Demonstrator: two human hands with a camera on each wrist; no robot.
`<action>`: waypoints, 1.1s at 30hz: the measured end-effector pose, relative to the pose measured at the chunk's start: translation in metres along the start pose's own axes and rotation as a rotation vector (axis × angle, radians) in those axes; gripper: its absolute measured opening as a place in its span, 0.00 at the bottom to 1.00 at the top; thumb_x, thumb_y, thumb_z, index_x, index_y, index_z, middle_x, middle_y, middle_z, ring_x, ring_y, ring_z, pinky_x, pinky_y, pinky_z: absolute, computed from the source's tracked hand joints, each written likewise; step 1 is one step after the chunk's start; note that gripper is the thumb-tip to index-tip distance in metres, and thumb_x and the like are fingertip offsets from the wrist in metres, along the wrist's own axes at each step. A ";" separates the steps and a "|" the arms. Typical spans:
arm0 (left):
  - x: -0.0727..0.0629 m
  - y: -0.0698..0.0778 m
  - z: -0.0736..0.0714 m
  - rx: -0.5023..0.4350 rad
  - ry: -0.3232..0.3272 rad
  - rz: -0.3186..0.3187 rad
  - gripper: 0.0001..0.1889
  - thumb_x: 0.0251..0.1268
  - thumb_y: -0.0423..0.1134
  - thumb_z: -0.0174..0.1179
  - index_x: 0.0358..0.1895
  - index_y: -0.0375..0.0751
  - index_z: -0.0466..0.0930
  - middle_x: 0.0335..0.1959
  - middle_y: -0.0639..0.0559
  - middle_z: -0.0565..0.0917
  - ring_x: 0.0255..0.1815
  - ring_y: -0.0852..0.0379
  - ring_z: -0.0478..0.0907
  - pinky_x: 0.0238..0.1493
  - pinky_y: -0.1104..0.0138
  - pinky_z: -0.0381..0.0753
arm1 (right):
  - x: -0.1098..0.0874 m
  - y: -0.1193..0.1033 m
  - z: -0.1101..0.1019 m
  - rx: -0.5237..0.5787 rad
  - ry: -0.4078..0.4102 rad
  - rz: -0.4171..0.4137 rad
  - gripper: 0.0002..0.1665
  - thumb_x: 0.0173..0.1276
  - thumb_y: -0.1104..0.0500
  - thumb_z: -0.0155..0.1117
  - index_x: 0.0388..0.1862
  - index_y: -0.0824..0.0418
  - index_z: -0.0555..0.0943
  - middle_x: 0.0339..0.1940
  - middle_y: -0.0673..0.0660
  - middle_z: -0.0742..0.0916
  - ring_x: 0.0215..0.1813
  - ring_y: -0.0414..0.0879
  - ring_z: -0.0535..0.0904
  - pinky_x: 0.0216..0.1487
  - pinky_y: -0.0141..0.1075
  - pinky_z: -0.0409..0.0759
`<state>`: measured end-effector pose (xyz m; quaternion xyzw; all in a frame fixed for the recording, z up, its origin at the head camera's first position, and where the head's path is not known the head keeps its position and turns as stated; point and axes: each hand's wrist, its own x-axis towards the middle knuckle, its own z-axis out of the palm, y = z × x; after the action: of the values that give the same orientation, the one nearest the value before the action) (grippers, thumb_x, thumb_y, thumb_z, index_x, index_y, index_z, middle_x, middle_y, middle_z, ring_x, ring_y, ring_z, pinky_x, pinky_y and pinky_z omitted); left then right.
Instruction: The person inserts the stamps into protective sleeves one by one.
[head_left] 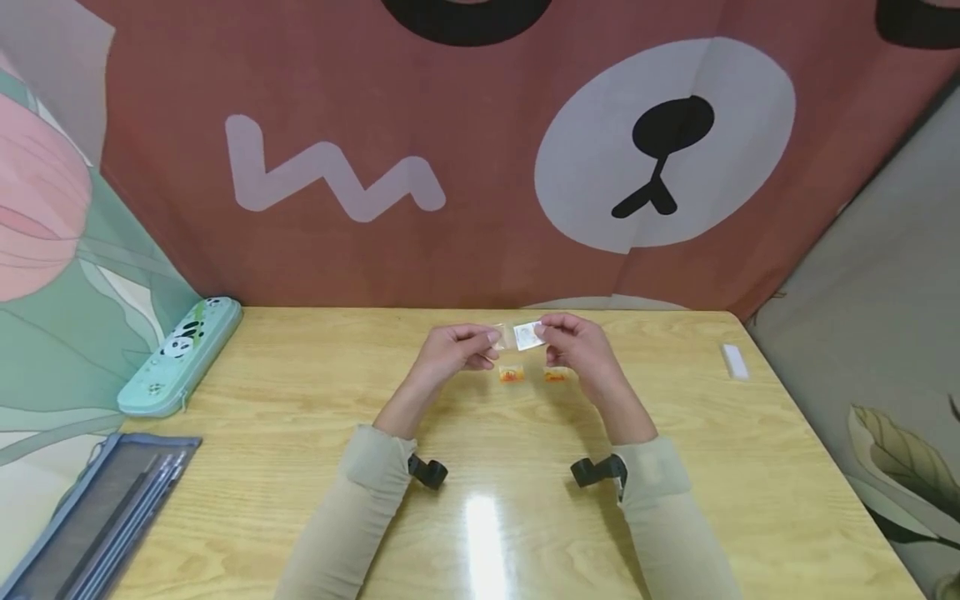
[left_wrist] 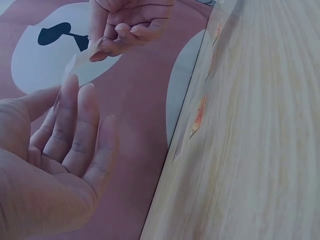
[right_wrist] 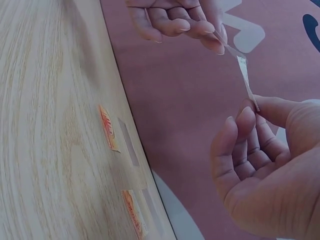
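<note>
My left hand [head_left: 447, 352] pinches the end of a small clear plastic piece [head_left: 504, 337] between thumb and forefinger. At its other side, my right hand [head_left: 587, 352] pinches a small white printed slip [head_left: 527, 336]. In the right wrist view the clear piece [right_wrist: 235, 52] meets the white slip [right_wrist: 246, 80]; whether the slip sits inside it or is stuck to it, I cannot tell. Both are held above the table. Below the hands lie two small orange printed pieces, a left one [head_left: 512, 374] and a right one [head_left: 556, 375], each with a clear part beside it.
A mint pencil case [head_left: 180, 358] with pandas lies at the table's left edge. Nearer, a blue-edged mesh pouch [head_left: 112, 508] holds several long thin items. A white block [head_left: 735, 362] lies at the far right of the wooden table [head_left: 300, 375]. A brown bear-print cloth [head_left: 337, 258] hangs behind.
</note>
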<state>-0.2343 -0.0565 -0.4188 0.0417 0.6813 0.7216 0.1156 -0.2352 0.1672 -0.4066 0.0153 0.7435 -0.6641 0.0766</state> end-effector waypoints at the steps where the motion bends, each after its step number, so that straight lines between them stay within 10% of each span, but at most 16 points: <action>1: 0.000 -0.001 0.000 0.006 -0.003 -0.002 0.13 0.70 0.37 0.65 0.51 0.33 0.87 0.25 0.55 0.88 0.25 0.62 0.86 0.40 0.67 0.91 | 0.000 0.002 0.000 -0.003 0.004 0.004 0.20 0.75 0.55 0.64 0.57 0.67 0.78 0.33 0.47 0.82 0.28 0.39 0.76 0.33 0.28 0.84; 24: -0.003 0.000 0.002 0.130 0.009 -0.014 0.14 0.69 0.41 0.66 0.43 0.30 0.87 0.28 0.47 0.91 0.27 0.59 0.88 0.55 0.45 0.86 | -0.002 0.001 0.000 -0.042 0.001 -0.026 0.20 0.75 0.53 0.64 0.56 0.66 0.79 0.33 0.46 0.82 0.29 0.39 0.77 0.35 0.29 0.84; 33: -0.004 0.002 0.003 0.126 0.023 -0.004 0.16 0.68 0.41 0.67 0.45 0.27 0.87 0.26 0.48 0.90 0.26 0.59 0.88 0.42 0.60 0.91 | -0.001 0.003 -0.003 0.015 0.004 -0.028 0.18 0.76 0.55 0.63 0.56 0.66 0.78 0.33 0.48 0.81 0.28 0.39 0.77 0.35 0.30 0.84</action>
<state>-0.2300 -0.0543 -0.4165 0.0391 0.7267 0.6775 0.1065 -0.2345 0.1705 -0.4094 0.0068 0.7390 -0.6705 0.0659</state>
